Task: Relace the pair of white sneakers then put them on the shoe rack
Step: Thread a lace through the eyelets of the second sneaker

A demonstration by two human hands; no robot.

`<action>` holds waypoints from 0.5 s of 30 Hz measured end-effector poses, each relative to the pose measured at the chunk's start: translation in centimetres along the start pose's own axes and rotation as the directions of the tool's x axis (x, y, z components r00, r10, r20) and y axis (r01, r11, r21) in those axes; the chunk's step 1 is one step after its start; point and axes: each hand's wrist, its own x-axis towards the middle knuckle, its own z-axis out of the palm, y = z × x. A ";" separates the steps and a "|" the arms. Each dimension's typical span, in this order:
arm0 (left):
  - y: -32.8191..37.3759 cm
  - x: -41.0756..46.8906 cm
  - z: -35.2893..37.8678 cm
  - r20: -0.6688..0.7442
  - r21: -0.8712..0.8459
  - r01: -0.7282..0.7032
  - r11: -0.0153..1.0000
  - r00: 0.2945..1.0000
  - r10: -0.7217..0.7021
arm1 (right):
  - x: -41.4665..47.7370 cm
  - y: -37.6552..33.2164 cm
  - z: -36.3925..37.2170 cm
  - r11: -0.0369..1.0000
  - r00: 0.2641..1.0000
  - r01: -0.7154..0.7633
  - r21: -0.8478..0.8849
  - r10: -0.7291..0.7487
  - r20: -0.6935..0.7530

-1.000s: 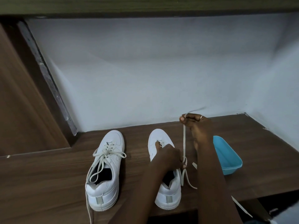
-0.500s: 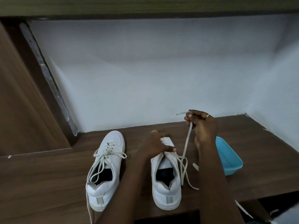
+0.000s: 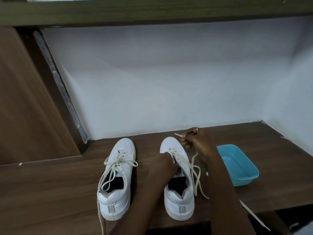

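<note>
Two white sneakers stand side by side on a brown wooden shelf [image 3: 50, 192], toes toward the white wall. The left sneaker [image 3: 116, 177] is laced, its loose lace ends spilling over its sides and off the front edge. On the right sneaker [image 3: 179, 189] my left hand [image 3: 165, 165] grips the tongue area beside the eyelets. Beyond that shoe's toe, my right hand [image 3: 194, 138] pinches the tip of its white lace [image 3: 194, 170]. The lace runs slack down the shoe's right side.
A light blue plastic tub [image 3: 238, 163] sits on the shelf just right of my right forearm. A white wall closes the back and right. A brown wooden panel [image 3: 25, 107] rises at the left, and a dark board [image 3: 152, 11] overhangs.
My right hand has come down from a raised pull to the shoe's toe, so the lace has gone slack. My left hand has shifted back onto the tongue.
</note>
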 end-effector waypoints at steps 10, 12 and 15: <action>-2.2 1.4 -1.4 0.035 -0.511 0.241 0.825 0.965 -0.260 | 0.3 2.2 1.6 0.903 0.988 0.090 -0.420 -0.028 0.151; -2.3 1.6 -1.4 0.051 -0.546 0.277 0.790 0.953 -0.299 | 0.5 2.7 1.8 0.872 0.986 0.066 -0.485 0.017 0.164; -2.7 2.1 -1.1 0.068 -0.533 0.300 0.791 0.947 -0.314 | 0.5 3.1 2.0 0.827 0.979 0.070 -0.558 0.051 0.199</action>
